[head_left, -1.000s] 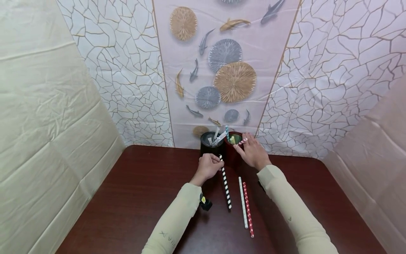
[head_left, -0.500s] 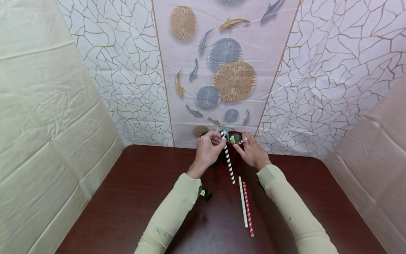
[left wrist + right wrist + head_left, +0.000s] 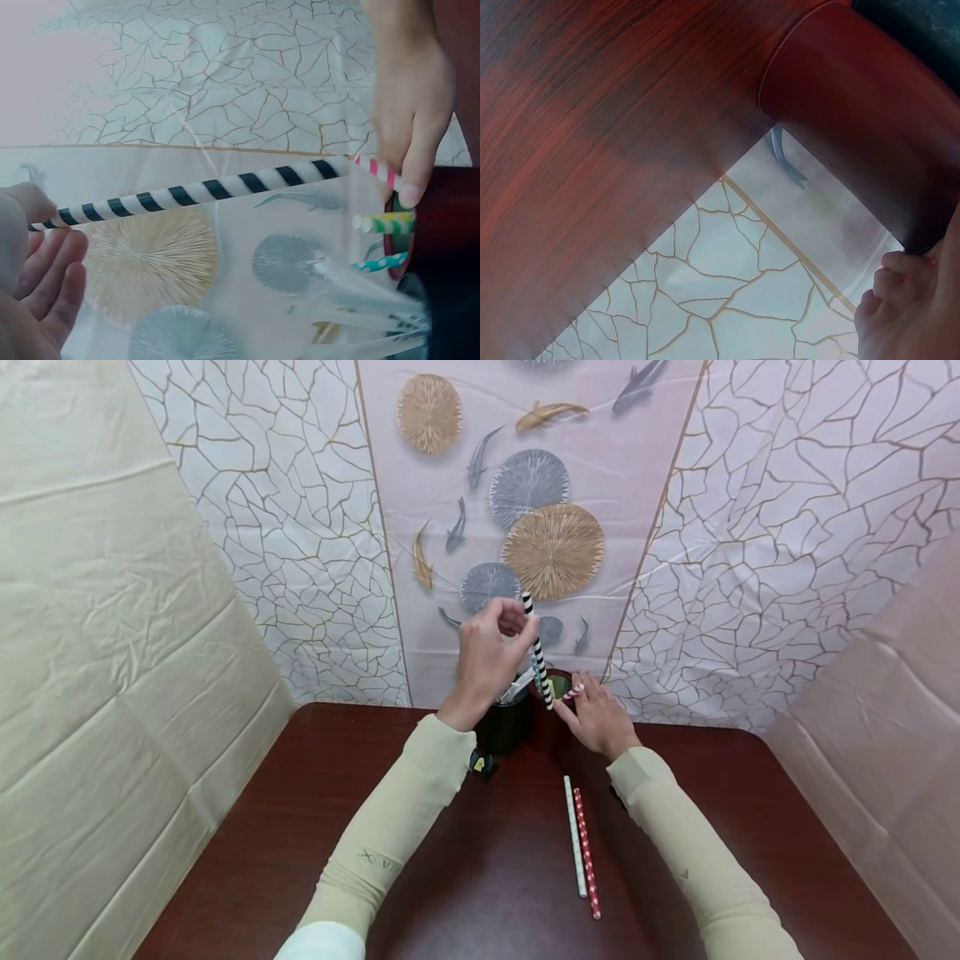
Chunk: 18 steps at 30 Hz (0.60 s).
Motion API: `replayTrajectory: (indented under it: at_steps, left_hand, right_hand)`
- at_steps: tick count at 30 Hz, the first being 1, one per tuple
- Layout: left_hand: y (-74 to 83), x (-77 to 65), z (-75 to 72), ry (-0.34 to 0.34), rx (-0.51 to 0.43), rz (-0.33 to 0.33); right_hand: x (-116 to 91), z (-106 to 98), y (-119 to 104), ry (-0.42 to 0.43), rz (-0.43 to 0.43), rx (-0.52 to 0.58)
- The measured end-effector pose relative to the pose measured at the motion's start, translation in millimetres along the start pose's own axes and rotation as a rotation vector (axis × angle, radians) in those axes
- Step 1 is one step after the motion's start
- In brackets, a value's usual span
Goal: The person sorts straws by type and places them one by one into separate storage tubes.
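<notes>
My left hand pinches a black-and-white striped paper straw near its upper end, in the air. In the head view the straw's lower end overlaps the mouth of a dark red cup. My right hand holds that cup at its rim, with the thumb near a pink-and-white striped straw. Yellow, green and teal dotted straws also stand in the red cup. A black cup with white-wrapped items stands to its left.
A pale straw and a red dotted straw lie side by side on the dark wooden table. The patterned cloth wall rises right behind the cups.
My left hand has lifted the striped straw off the table, up and away to above the cups. The right hand stays on the red cup.
</notes>
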<state>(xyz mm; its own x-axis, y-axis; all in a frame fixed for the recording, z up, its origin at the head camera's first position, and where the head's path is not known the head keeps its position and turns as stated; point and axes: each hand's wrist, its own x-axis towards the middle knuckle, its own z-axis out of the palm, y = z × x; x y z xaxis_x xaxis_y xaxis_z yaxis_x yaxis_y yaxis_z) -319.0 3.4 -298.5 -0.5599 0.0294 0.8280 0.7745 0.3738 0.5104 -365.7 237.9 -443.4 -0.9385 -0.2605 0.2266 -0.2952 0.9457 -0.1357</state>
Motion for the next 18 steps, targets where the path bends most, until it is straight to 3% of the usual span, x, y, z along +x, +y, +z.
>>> replayTrajectory:
  at_steps: [10,18]
  left_hand:
    - [9.8,29.4,9.0,-0.021,0.085,0.082]
    - [14.7,39.9,19.3,-0.067,0.156,0.08]
  right_hand:
    - [-0.6,1.5,1.9,0.003,0.012,0.005]
    - [-0.4,1.9,0.0,0.015,0.005,-0.003]
